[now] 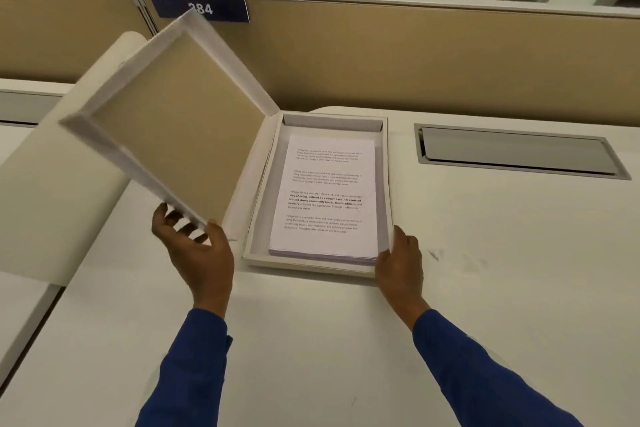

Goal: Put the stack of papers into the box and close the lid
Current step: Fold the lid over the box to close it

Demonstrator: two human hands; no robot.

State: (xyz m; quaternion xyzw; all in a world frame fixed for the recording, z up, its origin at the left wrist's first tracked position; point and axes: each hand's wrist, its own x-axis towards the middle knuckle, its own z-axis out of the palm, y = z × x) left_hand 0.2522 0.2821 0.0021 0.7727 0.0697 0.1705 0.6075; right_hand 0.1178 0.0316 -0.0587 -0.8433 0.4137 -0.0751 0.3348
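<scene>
Head view: left hand [202,250] holds lid [173,118] raised; papers [325,198] in box [256,253].

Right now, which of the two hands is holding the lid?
The left hand grips the raised lid at its near edge; the right hand only rests against the box corner.

The lid [173,121] is lifted and tilted to the left of the box [313,262], so the way into the box from above is open. The papers [327,194] fill most of it. Behind stands a wall panel [415,55].
</scene>
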